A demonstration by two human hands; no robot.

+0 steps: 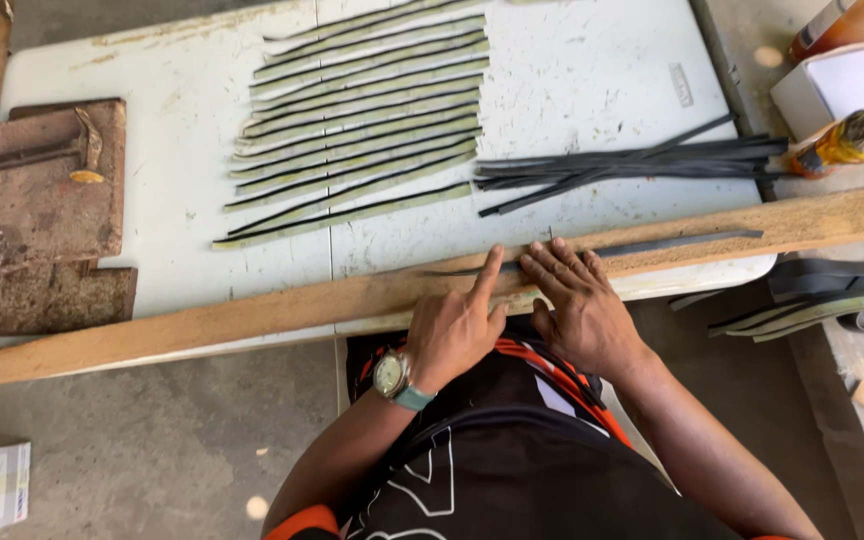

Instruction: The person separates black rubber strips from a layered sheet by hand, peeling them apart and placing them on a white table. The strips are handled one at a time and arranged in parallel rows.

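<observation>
The left hand presses one extended index finger, and the right hand flat spread fingers, on a thin dark rubber strip lying along the long wooden plank across the white worktop. The step looks like seating the strip; it calls for steady, even pressure.

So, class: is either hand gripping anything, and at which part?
Neither grips. The left hand and right hand press fingertips on the thin dark rubber strip, near its left end, flat against the long wooden plank.
</observation>
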